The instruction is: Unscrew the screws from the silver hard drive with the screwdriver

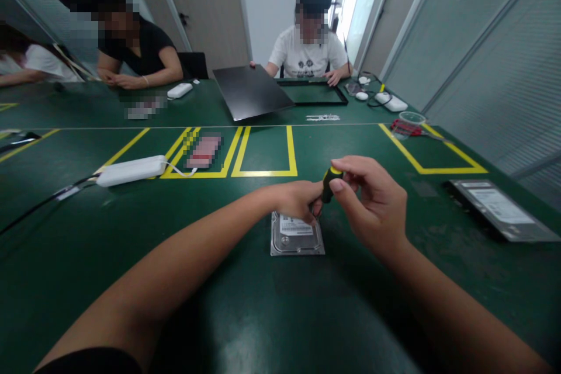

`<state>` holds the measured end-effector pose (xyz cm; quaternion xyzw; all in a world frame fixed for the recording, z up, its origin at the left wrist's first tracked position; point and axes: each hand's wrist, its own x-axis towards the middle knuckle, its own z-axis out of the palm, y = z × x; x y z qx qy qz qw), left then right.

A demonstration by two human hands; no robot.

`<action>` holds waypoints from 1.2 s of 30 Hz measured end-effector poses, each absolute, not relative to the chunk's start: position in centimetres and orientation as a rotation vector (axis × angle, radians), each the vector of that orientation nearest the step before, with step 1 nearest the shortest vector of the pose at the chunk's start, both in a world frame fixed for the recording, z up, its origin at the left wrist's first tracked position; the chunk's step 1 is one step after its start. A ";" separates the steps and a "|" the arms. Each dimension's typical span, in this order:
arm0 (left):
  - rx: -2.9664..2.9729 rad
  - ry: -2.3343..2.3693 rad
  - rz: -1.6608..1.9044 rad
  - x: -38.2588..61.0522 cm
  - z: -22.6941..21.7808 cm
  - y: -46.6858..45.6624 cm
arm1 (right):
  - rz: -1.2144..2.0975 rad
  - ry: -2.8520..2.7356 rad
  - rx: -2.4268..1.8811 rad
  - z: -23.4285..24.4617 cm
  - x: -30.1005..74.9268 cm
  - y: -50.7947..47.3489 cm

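Observation:
A hard disk drive (pixel 298 241) with a white label lies flat on the green table in front of me. My right hand (pixel 372 198) pinches the black and yellow handle of a screwdriver (pixel 329 184) between thumb and fingers, tilted above the drive's far right part. My left hand (pixel 300 198) reaches over the drive's far end, its fingers curled closed around the screwdriver's shaft. These fingers hide the screwdriver's tip and the far part of the drive.
Another drive-like metal unit (pixel 504 210) lies at right. A clear cup (pixel 412 120) stands near red-handled tools (pixel 405 128). A white power bank (pixel 131 170) with cables lies left, beside a phone (pixel 205 151). Across the table, a person holds a dark panel (pixel 252 90) beside a black frame (pixel 315 83).

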<state>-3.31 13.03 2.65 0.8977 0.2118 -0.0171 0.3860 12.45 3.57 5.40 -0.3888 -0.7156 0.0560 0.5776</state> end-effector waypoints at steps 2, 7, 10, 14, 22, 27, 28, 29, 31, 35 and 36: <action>2.300 0.526 -0.047 -3.3 2.7 13.1 | 0.117 -1.670 -0.954 5.4 12.3 3.4; 2.288 0.516 -0.045 -3.3 3.0 12.9 | 0.083 -1.663 -0.952 5.5 12.4 3.4; 2.263 0.528 -0.039 -3.3 3.1 12.7 | 0.083 -1.641 -0.939 5.4 12.4 3.6; 2.278 0.548 -0.020 -3.4 3.0 12.7 | 0.123 -1.671 -0.905 5.3 12.3 3.5; 2.272 0.548 -0.030 -3.2 3.2 12.5 | 0.126 -1.656 -0.907 5.4 12.2 3.7; 2.286 0.571 -0.024 -3.2 3.4 12.4 | 0.104 -1.650 -0.924 5.4 12.1 3.7; 2.299 0.568 -0.017 -3.2 3.4 12.4 | 0.098 -1.654 -0.936 5.5 12.1 3.6; 2.310 0.565 -0.012 -3.2 3.3 12.5 | 0.094 -1.662 -0.949 5.5 12.1 3.5; 2.324 0.571 -0.013 -3.3 3.2 12.6 | 0.095 -1.683 -0.969 5.6 12.1 3.4; 2.308 0.614 0.017 -3.3 3.1 12.7 | 0.108 -1.714 -0.922 5.7 12.3 3.4; 2.293 0.620 0.027 -3.3 3.1 12.7 | 0.098 -1.715 -0.911 5.7 12.3 3.5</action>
